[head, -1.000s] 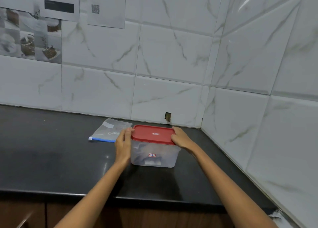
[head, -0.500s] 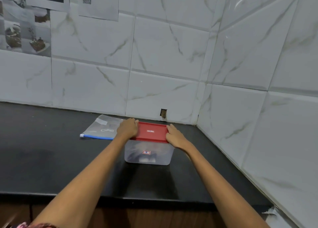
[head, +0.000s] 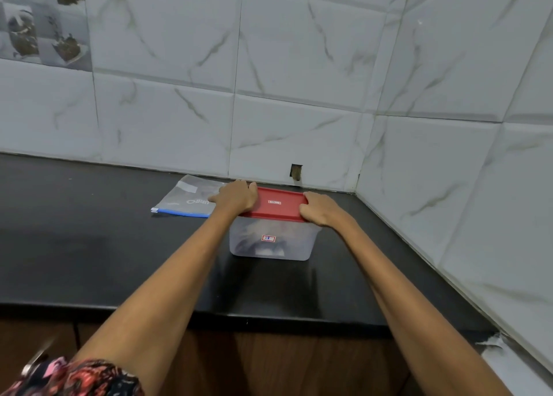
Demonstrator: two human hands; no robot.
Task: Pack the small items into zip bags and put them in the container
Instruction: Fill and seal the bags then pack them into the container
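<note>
A clear plastic container with a red lid stands on the black counter near the wall corner. Dim shapes of packed items show through its wall, and a small label sits on its front. My left hand rests on the lid's left edge with its fingers curled over it. My right hand presses on the lid's right edge, fingers bent over the rim. A zip bag with a blue strip lies flat on the counter just left of the container.
Marble-tiled walls meet in a corner behind and right of the container. A small hole is in the back wall just above the counter. Papers and pictures hang on the wall at upper left. Wooden cabinet fronts run below the counter edge.
Both hands moved from the container's sides up onto the red lid's edges. The camera came closer and tilted down.
</note>
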